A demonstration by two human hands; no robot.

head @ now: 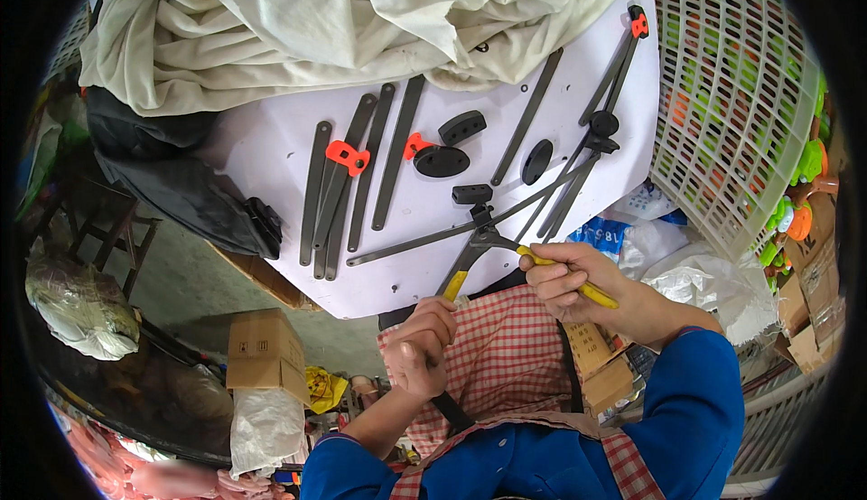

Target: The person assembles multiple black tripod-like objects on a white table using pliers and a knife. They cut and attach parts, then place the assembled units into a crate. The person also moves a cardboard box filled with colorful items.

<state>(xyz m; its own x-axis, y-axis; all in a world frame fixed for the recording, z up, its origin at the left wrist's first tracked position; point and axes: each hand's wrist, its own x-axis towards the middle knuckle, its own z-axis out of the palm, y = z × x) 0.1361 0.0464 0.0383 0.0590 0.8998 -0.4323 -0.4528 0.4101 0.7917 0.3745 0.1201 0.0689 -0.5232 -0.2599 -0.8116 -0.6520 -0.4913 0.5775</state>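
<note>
A pair of long-handled pliers (485, 237) with yellow grips is spread open between my hands. My right hand (559, 280) is wrapped around the right grip. My left hand (420, 347) closes on the end of the left grip, which its fingers partly hide. The pliers' head meets a small black fitting (481, 215) on a long dark strip (413, 237) lying aslant over the table's near part. Just beyond the fitting is a black block with holes (472, 194). A black oval piece (537, 162) stands to the right.
Several dark strips with end holes (315, 195) lie left on the white table (271, 141), with an orange clip (348, 157) on top. A joined strip assembly (603, 127) lies right. Pale cloth (305, 32) covers the far side. A plastic basket (735, 93) borders the right edge.
</note>
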